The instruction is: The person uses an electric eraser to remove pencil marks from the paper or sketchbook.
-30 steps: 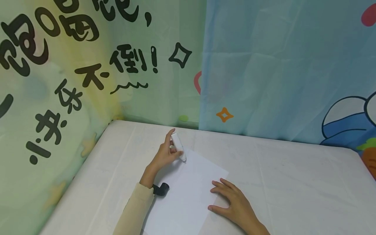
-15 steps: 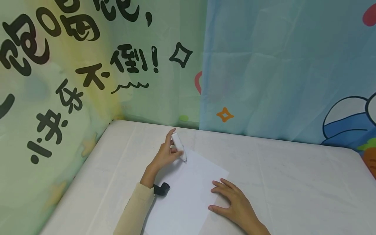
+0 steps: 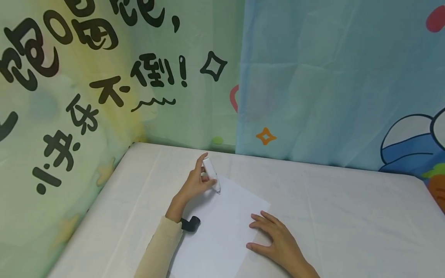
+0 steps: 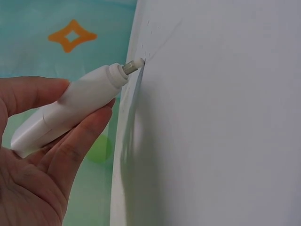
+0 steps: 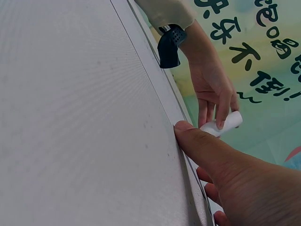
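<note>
My left hand (image 3: 194, 182) grips a white electric eraser (image 4: 73, 106) between thumb and fingers. Its short white tip (image 4: 139, 62), set in a metal holder, points down at the far part of a white sheet of paper (image 3: 222, 227). In the left wrist view the tip is at the paper's surface, at the end of a faint grey line (image 4: 164, 38). My right hand (image 3: 278, 239) rests at the sheet's right edge, fingers spread and holding nothing. The right wrist view shows its thumb (image 5: 202, 146) on the edge of the paper.
The table (image 3: 347, 220) wears a white cloth. Behind it hangs a blue curtain (image 3: 313, 85); a green printed curtain (image 3: 194, 123) with black lettering covers the back left and left side. A black camera mount (image 3: 191, 224) is strapped to the left wrist.
Both hands, the electric eraser and the paper keep nearly the same places across the frames. Only a tiny shift of the whole head view shows.
</note>
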A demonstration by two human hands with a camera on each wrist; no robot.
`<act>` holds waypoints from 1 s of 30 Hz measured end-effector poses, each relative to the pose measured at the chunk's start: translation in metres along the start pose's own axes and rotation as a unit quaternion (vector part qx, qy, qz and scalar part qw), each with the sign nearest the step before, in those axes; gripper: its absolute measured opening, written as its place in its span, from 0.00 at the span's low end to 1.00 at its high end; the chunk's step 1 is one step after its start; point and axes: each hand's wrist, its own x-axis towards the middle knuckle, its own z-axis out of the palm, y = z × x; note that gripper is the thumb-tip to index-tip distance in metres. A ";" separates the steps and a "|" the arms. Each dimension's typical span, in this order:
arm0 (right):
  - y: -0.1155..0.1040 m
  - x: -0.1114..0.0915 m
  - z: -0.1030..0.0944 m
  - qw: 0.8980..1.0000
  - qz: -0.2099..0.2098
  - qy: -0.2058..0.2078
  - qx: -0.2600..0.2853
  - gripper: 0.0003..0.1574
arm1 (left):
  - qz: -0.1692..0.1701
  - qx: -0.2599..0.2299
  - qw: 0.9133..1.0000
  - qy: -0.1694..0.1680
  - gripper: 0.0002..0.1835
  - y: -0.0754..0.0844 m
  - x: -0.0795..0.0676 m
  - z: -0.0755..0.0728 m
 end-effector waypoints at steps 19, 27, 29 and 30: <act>0.002 -0.001 0.002 1.000 -0.004 0.006 -0.005 0.26 | 0.010 -0.006 1.000 0.003 0.48 -0.003 0.002 0.000; 0.002 0.000 0.002 1.000 -0.006 0.005 -0.002 0.26 | 0.014 -0.010 1.000 0.000 0.48 -0.003 0.001 0.000; 0.002 0.000 0.002 1.000 -0.004 0.002 -0.001 0.26 | 0.013 -0.008 1.000 -0.001 0.48 -0.003 0.001 0.000; 0.002 0.000 0.002 1.000 -0.003 0.000 0.000 0.26 | 0.012 -0.008 1.000 -0.001 0.48 -0.003 0.001 0.000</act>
